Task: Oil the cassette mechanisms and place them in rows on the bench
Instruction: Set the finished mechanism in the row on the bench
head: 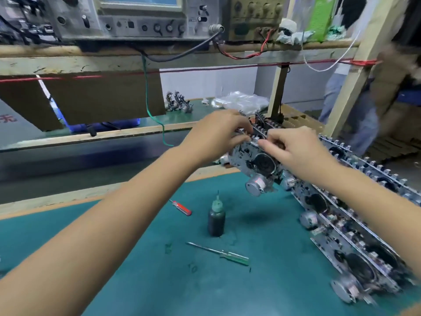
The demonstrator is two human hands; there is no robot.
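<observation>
Cassette mechanism (255, 156) held up off the green bench mat (141, 258), tilted, just right of centre and a touch above it, round silver motor (258, 184) hanging at its six o'clock. Gripped from both sides: left hand (218, 135) at nine o'clock, fingers curled over the top edge, thumb tucked under; right hand (296, 151) at three o'clock, fingertips pinching the upper edge of the metal plate. Both hands closed on the part, touching it, nearly meeting at twelve o'clock.

Out at four o'clock, rows of mechanisms (355, 236) lined up along the right edge of the mat, packed side by side, motors facing inward, running from behind the right hand down to the lower right corner. Blurred at the near end.

Down at six o'clock from the held part, dark oil bottle (216, 221) standing upright on the mat, needle tip up. Red-handled screwdriver (181, 207) lying flat at the bottle's ten o'clock, near but apart. Green-handled screwdriver (221, 253) lying flat at the bottle's six o'clock, handle pointing right.

Up at twelve o'clock, wooden shelf (182, 58) carrying test instruments (141, 17), cables dangling. Clear plastic bag (241, 100) on the far bench. Another person (376, 92) standing at two o'clock, blurred.
</observation>
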